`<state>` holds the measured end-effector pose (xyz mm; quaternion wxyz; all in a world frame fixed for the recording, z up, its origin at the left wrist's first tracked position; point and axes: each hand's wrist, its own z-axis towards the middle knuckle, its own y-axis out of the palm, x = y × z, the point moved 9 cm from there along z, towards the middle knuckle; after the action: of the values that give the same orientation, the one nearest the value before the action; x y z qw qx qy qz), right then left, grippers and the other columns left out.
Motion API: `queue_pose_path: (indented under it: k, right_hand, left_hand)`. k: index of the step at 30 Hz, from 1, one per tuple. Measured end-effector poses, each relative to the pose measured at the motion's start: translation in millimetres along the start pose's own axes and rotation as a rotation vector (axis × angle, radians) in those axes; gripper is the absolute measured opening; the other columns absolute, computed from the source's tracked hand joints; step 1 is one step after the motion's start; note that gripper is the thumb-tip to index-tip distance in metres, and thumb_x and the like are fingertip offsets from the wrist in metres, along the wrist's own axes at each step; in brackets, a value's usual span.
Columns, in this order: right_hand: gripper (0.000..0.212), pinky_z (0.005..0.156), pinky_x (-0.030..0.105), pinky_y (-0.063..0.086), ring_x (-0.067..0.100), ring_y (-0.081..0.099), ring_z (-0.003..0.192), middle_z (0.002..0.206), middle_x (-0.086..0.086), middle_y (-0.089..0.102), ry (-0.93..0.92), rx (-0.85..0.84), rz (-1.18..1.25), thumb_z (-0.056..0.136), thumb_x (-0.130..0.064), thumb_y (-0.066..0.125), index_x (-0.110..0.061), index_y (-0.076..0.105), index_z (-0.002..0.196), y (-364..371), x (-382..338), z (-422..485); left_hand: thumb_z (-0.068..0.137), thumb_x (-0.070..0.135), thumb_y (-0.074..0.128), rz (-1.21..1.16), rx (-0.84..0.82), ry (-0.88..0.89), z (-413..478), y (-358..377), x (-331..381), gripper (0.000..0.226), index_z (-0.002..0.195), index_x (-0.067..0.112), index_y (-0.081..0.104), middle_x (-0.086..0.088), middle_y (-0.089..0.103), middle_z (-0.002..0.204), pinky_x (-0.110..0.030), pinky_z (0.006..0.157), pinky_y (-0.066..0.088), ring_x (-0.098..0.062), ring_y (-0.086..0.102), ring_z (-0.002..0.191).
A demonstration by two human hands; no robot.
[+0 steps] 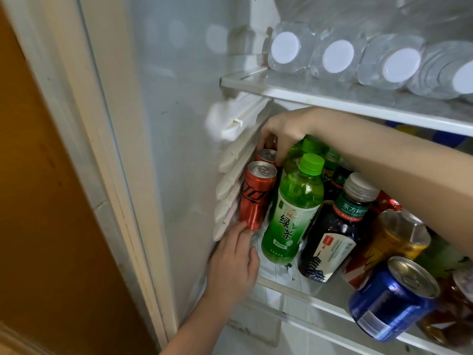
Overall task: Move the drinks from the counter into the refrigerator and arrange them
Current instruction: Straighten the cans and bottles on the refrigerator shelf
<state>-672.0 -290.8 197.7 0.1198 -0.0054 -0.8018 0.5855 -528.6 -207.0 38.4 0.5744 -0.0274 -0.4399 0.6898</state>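
Head view, refrigerator interior, lower shelf point(294, 286). Three red cans stand in a row along the left wall, against its white ribbed rails point(230, 185): front red can point(256, 198), middle red can point(267, 156), rear red can point(273, 141).

The left hand point(234, 262) reaches in from below. Its fingers point(242, 230) are extended, their tips touching the base of the front red can.

The right hand point(286, 131) comes in from the right, above the bottles and under the upper shelf point(332, 98). Its fingers point(282, 155) are curled around the top of the rear red can, which is mostly hidden.

A green tea bottle point(294, 208) stands just beside the cans, with more green-capped bottles behind it. To its right are a dark tea bottle point(335, 226), a yellow can point(399, 237) and a blue can point(394, 298). Water bottles point(285, 51) lie on the upper shelf.
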Motion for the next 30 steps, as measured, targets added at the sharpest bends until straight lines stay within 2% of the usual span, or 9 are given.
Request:
queue_pose_path:
  k: [3, 8, 13, 18, 23, 27, 30]
  right_hand:
    - [0.054, 0.067, 0.020, 0.041, 0.015, 0.056, 0.088, 0.101, -0.007, 0.059, -0.002, 0.020, -0.006, 0.071, -0.021, 0.080, -0.021, 0.061, 0.121, 1, 1, -2]
    - [0.040, 0.078, 0.027, 0.050, 0.025, 0.064, 0.102, 0.111, 0.006, 0.067, 0.051, 0.110, 0.077, 0.074, -0.019, 0.077, -0.019, 0.066, 0.113, 1, 14, -2]
    - [0.042, 0.079, 0.029, 0.050, 0.026, 0.064, 0.103, 0.112, 0.006, 0.066, 0.078, 0.127, 0.090, 0.075, -0.016, 0.077, -0.020, 0.066, 0.116, -2, 17, -4]
    - [0.037, 0.080, 0.030, 0.049, 0.019, 0.059, 0.087, 0.111, 0.009, 0.067, 0.040, 0.124, 0.122, 0.078, -0.016, 0.075, -0.015, 0.066, 0.114, -7, 9, -7]
    - [0.026, 0.080, 0.042, 0.053, 0.032, 0.065, 0.094, 0.100, 0.013, 0.069, -0.040, 0.071, 0.080, 0.077, -0.025, 0.073, -0.013, 0.069, 0.100, -11, -12, -10]
    - [0.048, 0.083, 0.041, 0.054, 0.027, 0.066, 0.095, 0.098, 0.005, 0.071, -0.055, -0.052, 0.067, 0.069, -0.050, 0.073, -0.021, 0.067, 0.106, 1, -24, -16]
    - [0.067, 0.072, 0.027, 0.050, 0.019, 0.064, 0.094, 0.100, -0.003, 0.070, -0.059, -0.096, -0.040, 0.055, -0.063, 0.075, -0.026, 0.066, 0.111, 9, -33, -18]
  left_hand:
    - [0.086, 0.022, 0.043, -0.002, -0.002, -0.006, 0, 0, 0, 0.035, 0.104, 0.005, 0.068, -0.010, 0.065, 0.116, -0.028, 0.084, 0.050, -0.023, 0.064, 0.102]
    - [0.086, 0.023, 0.041, 0.012, -0.042, -0.015, 1, 4, -1, 0.034, 0.099, 0.007, 0.068, -0.007, 0.067, 0.104, -0.031, 0.076, 0.054, -0.023, 0.065, 0.090]
    - [0.087, 0.023, 0.039, 0.059, -0.064, -0.002, 1, 8, -1, 0.032, 0.085, 0.009, 0.068, -0.005, 0.068, 0.098, -0.031, 0.074, 0.052, -0.022, 0.064, 0.085]
    - [0.087, 0.023, 0.041, 0.061, -0.061, 0.000, 0, 9, -3, 0.032, 0.085, 0.008, 0.069, -0.006, 0.068, 0.097, -0.031, 0.075, 0.051, -0.023, 0.064, 0.084]
    - [0.087, 0.022, 0.041, 0.053, -0.055, -0.005, -1, 11, -4, 0.031, 0.085, 0.007, 0.068, -0.006, 0.068, 0.097, -0.031, 0.075, 0.052, -0.024, 0.063, 0.084]
    - [0.086, 0.022, 0.041, 0.046, -0.051, -0.006, -1, 11, -4, 0.031, 0.085, 0.007, 0.068, -0.006, 0.067, 0.096, -0.032, 0.074, 0.052, -0.023, 0.063, 0.083]
    - [0.086, 0.023, 0.041, 0.051, -0.046, -0.001, -1, 10, -3, 0.031, 0.084, 0.008, 0.068, -0.005, 0.068, 0.096, -0.031, 0.073, 0.052, -0.022, 0.063, 0.083]
